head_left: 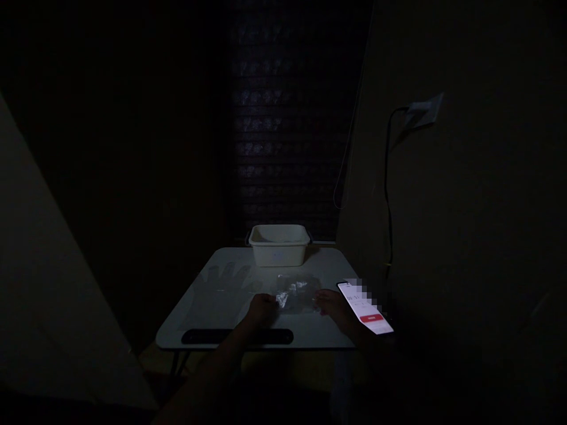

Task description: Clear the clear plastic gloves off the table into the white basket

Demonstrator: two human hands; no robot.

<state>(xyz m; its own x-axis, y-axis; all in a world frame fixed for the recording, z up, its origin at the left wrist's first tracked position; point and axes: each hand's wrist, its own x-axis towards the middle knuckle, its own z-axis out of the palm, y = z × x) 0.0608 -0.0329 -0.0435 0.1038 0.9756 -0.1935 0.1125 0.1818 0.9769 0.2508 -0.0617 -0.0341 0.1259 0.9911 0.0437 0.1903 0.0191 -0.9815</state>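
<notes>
Left hand (263,307): showing bare, lower centre of the frame
Left forearm (217,360): showing bare, widening toward the bottom edge
Right hand (331,302): showing bare, right of centre
Right forearm (357,333): fading into darkness, lower right
Upper sleeves: hiding in shadow, too dark to tell

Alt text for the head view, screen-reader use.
Bare left hand and right hand hold a crinkled clear plastic sheet or bag over a white table in a dark room; a white rectangular basin stands behind.
</notes>
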